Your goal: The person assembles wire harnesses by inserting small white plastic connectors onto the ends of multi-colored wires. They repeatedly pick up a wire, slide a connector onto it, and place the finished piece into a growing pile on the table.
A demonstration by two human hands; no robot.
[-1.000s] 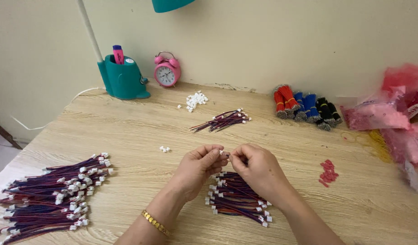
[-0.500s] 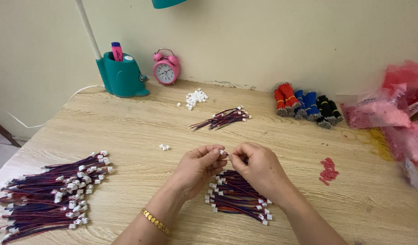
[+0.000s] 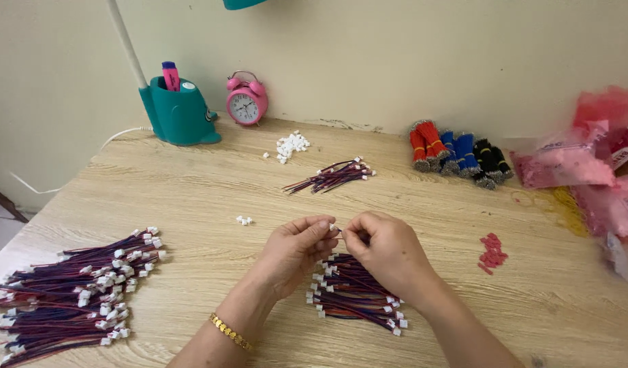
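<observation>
Left hand and right hand pinch a small white plug between their fingertips. A wire bundle lies at six o'clock beneath them.

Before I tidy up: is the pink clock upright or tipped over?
Upright. The clock stands on the table by the wall, bells on top, face outward.

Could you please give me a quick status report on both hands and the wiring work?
Left hand and right hand pinch a small white connector between fingertips. Wire bundle lies directly beneath. Nothing in the way.
</observation>
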